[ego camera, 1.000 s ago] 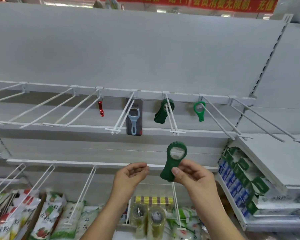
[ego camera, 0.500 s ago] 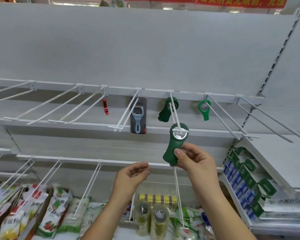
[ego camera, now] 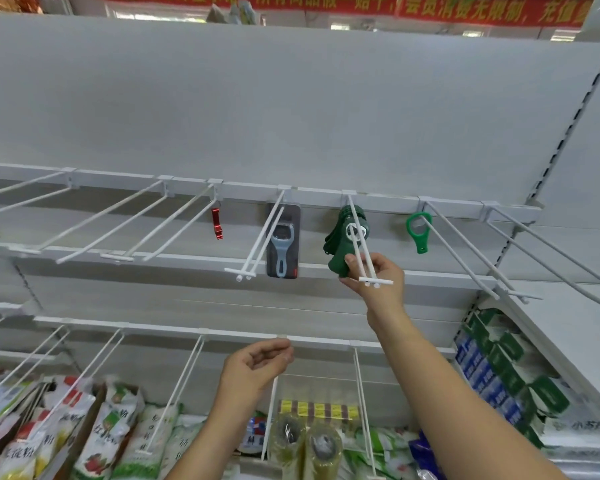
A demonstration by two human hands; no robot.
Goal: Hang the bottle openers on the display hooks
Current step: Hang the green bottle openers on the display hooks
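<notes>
While right hand (ego camera: 378, 277) pinches it, ring-headed green opener (ego camera: 339, 252) encircles wire hook (ego camera: 374, 281).

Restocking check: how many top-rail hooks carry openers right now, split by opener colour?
Dark green openers: 1 hook
Red opener: 1 hook
Blue opener: 1 hook
Light green opener: 1 hook
Total: 4 hooks

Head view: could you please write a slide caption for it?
Right hand holds a dark green bottle opener threaded on a display hook; left hand idle below.
</notes>
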